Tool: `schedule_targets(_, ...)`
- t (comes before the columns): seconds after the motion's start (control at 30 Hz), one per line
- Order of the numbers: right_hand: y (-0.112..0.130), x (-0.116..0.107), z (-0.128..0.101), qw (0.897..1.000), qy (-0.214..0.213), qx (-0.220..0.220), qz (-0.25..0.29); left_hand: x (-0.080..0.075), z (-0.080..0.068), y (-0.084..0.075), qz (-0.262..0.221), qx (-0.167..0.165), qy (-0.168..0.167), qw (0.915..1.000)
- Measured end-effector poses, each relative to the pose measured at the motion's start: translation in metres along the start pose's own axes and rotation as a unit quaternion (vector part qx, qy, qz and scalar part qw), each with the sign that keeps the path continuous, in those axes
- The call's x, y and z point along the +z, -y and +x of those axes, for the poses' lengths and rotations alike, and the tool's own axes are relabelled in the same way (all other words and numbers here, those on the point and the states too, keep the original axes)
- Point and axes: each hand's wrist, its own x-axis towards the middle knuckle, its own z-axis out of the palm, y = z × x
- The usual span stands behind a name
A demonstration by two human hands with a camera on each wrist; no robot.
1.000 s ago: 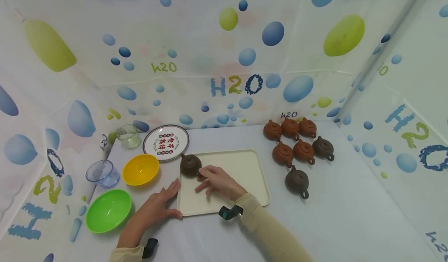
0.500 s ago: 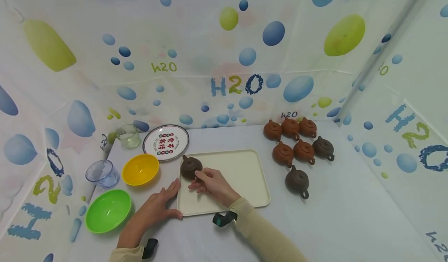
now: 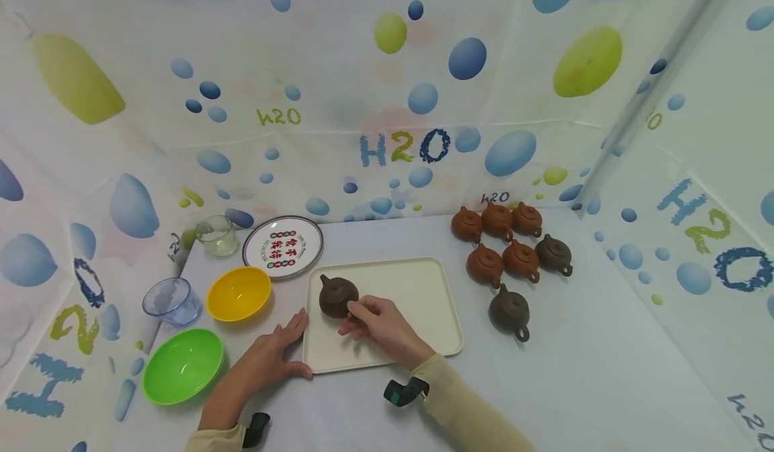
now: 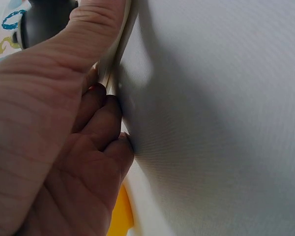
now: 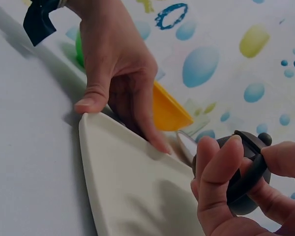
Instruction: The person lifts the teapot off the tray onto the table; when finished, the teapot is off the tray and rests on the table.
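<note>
Dark teapot (image 3: 337, 295): it sits in the near-left part of the cream tray (image 3: 417, 291), upright, lid knob up and spout pointing to the back-left. That leaves most of the tray floor to its right bare.

Right hand (image 3: 377, 323): your grip pinches the teapot's loop handle. In the right wrist view the fingers (image 5: 217, 169) curl round the handle of the pot (image 5: 246, 167) with the thumb on the far side. Holding by the handle keeps the body level and the lid seated.

Left hand (image 3: 269, 358): your grip is spread flat. The thumb lies along the tray's near-left corner and the fingers run up its left edge. The left wrist view shows the thumb (image 4: 96, 29) pressed against the tray rim (image 4: 119, 49). Judged from this, the hand braces the tray so it does not slide on the cloth-covered desk (image 3: 592, 344).

Other teapots (image 3: 514, 254): seven stand in a cluster on the desk right of the tray, five reddish and two dark. They are apart from the tray and within reach of your right arm.

Left side: a yellow bowl (image 3: 238, 293) is just beside the tray's left edge. A green bowl (image 3: 183, 365), a clear blue cup (image 3: 171, 301), a glass (image 3: 216, 235) and a printed plate (image 3: 283, 246) lie around it, none touching the tray.
</note>
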Motion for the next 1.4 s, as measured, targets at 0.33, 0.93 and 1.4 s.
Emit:
schedule_targets(0.33,0.002,-0.03,-0.051,0.999,0.034,0.027,-0.016,-0.006,0.002,-0.01,-0.005,-0.032,0.028,0.9991)
schedule_targets(0.93,-0.015,-0.084,-0.137,0.999,0.028,0.024,-0.011,-0.004,0.002,-0.009,-0.003,-0.024,0.027,0.9994)
schedule_targets(1.4,-0.036,-0.144,-0.23,0.994,-0.065,0.092,0.007,-0.006,0.003,-0.009,0.0,-0.035,0.042,0.9985)
